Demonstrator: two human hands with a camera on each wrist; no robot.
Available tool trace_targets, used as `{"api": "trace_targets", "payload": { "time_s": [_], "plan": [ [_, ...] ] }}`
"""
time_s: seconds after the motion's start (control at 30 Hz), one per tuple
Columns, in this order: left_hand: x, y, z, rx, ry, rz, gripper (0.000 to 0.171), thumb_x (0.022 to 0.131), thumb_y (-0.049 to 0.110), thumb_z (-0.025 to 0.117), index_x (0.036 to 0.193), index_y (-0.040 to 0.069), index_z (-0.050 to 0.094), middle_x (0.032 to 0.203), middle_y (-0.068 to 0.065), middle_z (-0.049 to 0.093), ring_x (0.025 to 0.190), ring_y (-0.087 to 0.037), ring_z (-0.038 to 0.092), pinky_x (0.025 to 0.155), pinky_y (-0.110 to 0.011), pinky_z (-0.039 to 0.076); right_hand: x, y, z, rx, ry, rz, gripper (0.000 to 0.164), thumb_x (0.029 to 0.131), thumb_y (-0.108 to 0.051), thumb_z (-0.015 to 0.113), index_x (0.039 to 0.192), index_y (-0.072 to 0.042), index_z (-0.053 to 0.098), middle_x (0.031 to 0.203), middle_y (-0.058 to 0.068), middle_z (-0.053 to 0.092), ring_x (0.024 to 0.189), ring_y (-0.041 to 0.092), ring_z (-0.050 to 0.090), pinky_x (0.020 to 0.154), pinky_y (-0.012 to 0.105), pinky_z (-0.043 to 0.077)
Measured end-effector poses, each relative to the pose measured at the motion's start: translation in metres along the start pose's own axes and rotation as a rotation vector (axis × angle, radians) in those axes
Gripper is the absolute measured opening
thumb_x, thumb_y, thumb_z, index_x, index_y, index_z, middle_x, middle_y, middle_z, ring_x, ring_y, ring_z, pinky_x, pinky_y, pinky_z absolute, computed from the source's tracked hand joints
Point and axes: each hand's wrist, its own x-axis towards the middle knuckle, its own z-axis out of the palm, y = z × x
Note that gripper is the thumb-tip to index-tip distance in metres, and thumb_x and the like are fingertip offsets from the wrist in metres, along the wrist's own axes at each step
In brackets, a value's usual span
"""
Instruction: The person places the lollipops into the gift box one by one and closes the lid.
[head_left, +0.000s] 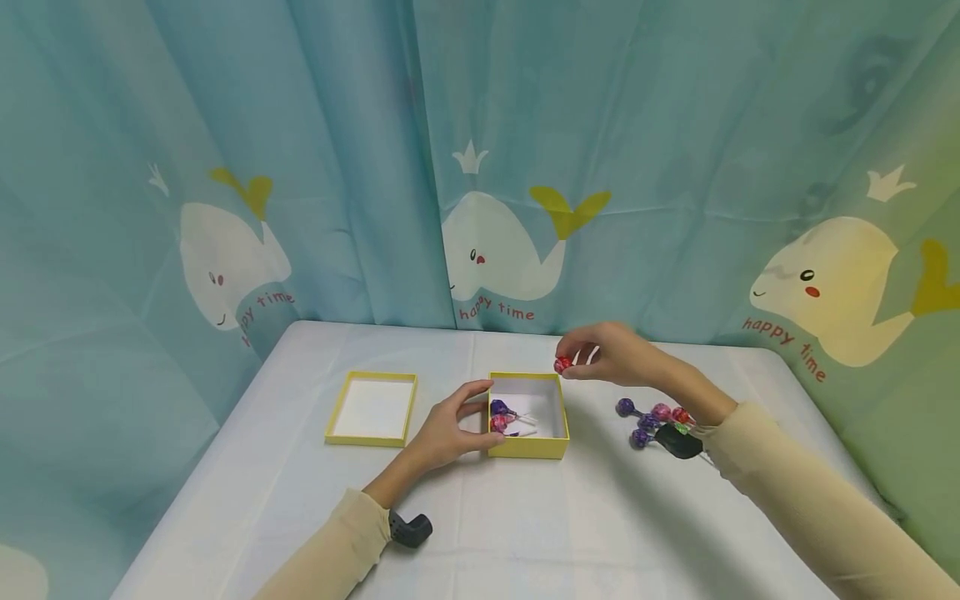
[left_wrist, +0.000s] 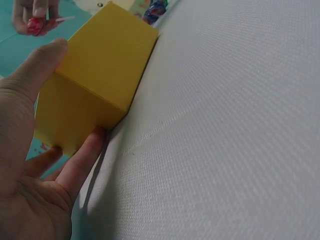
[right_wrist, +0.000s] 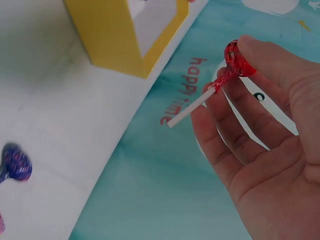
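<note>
My right hand (head_left: 617,357) pinches a red-wrapped lollipop (right_wrist: 235,62) by its head, above the far right corner of the open yellow box (head_left: 527,448). Its white stick points away from the palm in the right wrist view. Around the box's left side my left hand (head_left: 444,429) holds on, thumb and fingers spread along its walls. Inside the box lie a purple lollipop (head_left: 498,407) and a pink-red lollipop (head_left: 498,423), with white sticks toward the right. Other contents are hard to tell apart.
A yellow-rimmed lid (head_left: 371,408), white inside, lies left of the box. Several purple, pink and red lollipops (head_left: 647,422) lie in a loose group at the right, partly behind the right wrist's black camera (head_left: 679,442). A whale-print curtain (head_left: 360,167) hangs behind the white table (head_left: 300,500).
</note>
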Motion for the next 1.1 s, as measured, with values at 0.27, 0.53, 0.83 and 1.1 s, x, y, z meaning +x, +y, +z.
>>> {"api": "trace_targets", "payload": {
  "time_s": [0.27, 0.53, 0.83, 1.1],
  "plan": [
    [0.001, 0.000, 0.000, 0.005, -0.003, -0.001, 0.089, 0.082, 0.017, 0.089, 0.156, 0.011, 0.041, 0.162, -0.005, 0.039, 0.138, -0.027, 0.052, 0.095, -0.034, 0.057, 0.014, -0.009, 0.013, 0.059, -0.001, -0.037, 0.016, 0.090, -0.013, 0.081, 0.104, -0.014, 0.076, 0.099, -0.007, 0.073, 0.085, 0.011, 0.069, 0.076, 0.030, 0.061],
    [0.001, 0.001, 0.000, -0.011, -0.009, 0.002, 0.088, 0.083, 0.016, 0.089, 0.156, 0.009, 0.040, 0.161, -0.010, 0.040, 0.139, -0.029, 0.052, 0.093, -0.034, 0.058, 0.026, -0.011, 0.035, 0.130, -0.053, -0.046, 0.016, 0.091, -0.010, 0.079, 0.106, -0.013, 0.075, 0.103, -0.004, 0.072, 0.085, 0.012, 0.069, 0.078, 0.027, 0.060],
    [0.002, -0.001, 0.000, -0.013, -0.013, 0.001, 0.087, 0.083, 0.016, 0.088, 0.156, 0.012, 0.041, 0.162, -0.004, 0.038, 0.139, -0.027, 0.051, 0.090, -0.033, 0.059, 0.033, -0.008, 0.064, 0.146, -0.084, -0.058, 0.016, 0.089, -0.010, 0.081, 0.104, -0.013, 0.074, 0.097, -0.006, 0.072, 0.082, 0.009, 0.069, 0.077, 0.026, 0.060],
    [0.001, -0.001, -0.001, -0.018, -0.013, -0.006, 0.086, 0.084, 0.017, 0.088, 0.156, 0.013, 0.041, 0.161, -0.005, 0.039, 0.140, -0.028, 0.051, 0.086, -0.031, 0.060, 0.040, -0.004, 0.083, 0.175, -0.112, -0.085, 0.016, 0.087, -0.011, 0.083, 0.101, -0.011, 0.074, 0.096, -0.005, 0.071, 0.081, 0.010, 0.068, 0.076, 0.025, 0.059]
  ]
}}
